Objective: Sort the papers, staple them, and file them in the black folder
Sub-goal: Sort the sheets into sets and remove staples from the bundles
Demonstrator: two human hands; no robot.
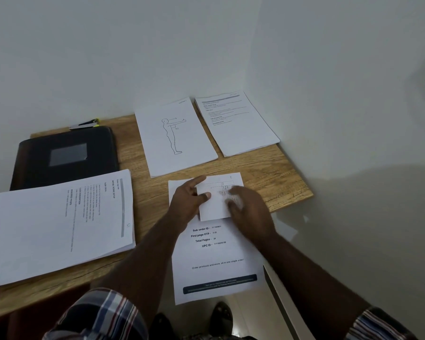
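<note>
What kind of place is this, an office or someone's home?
Probably a small desk nook for paperwork; home or office, I cannot tell. A wooden table sits in a bare wall corner, holding stacks of printed papers, a black folder and a stapler.

The upper part of the order sheet [216, 256] is covered by a small slip [219, 200] and both hands. The right hand [249, 212] is blurred. The stapler [85, 123] is partly hidden behind the black folder [64, 155]. The far stack [236, 122] carries print too small to be read.

Dim, soft-shadowed, wide-angle edge distortion
</note>
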